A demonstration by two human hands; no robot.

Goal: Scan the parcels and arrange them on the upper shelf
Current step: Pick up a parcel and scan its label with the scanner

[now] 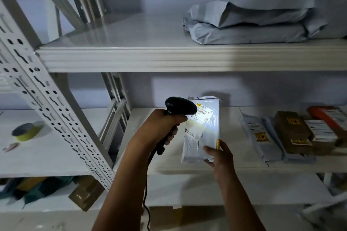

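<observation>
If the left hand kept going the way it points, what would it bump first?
Probably the white parcel held by the right hand; the barcode scanner in the left hand aims at its label. Depth is unclear.

A parcel storeroom: slotted metal shelving (47,88) stacked with grey mailer bags (253,22) and labelled boxes (293,131).

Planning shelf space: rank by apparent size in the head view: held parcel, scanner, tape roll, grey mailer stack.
1. grey mailer stack
2. held parcel
3. barcode scanner
4. tape roll, though it lies farther off, so this is unsure
</observation>
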